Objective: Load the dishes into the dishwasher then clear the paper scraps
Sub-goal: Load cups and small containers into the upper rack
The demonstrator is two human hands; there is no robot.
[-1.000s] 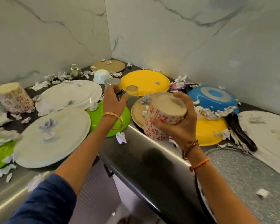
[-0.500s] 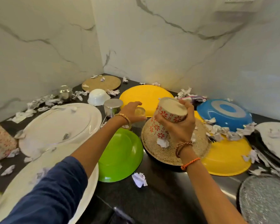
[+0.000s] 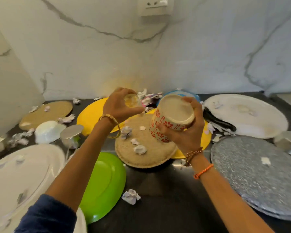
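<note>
Dishes crowd the dark worktop (image 3: 158,190) in the head view, with paper scraps (image 3: 131,196) scattered over and between them. Two pieces are lifted off it: the left hand (image 3: 118,106) has its fingers and thumb curled round a small clear glass (image 3: 131,101), held above the yellow plate (image 3: 92,115), and the right hand (image 3: 186,130) grips a red-flowered mug (image 3: 170,119) by its side, tilted so its pale base faces the camera, above a woven mat (image 3: 146,145) dotted with scraps. Near the left forearm lie a green plate (image 3: 106,182), a steel cup (image 3: 72,136) standing upside down, and a white bowl (image 3: 48,132). A speckled grey platter (image 3: 259,174) lies right of the right wrist.
</note>
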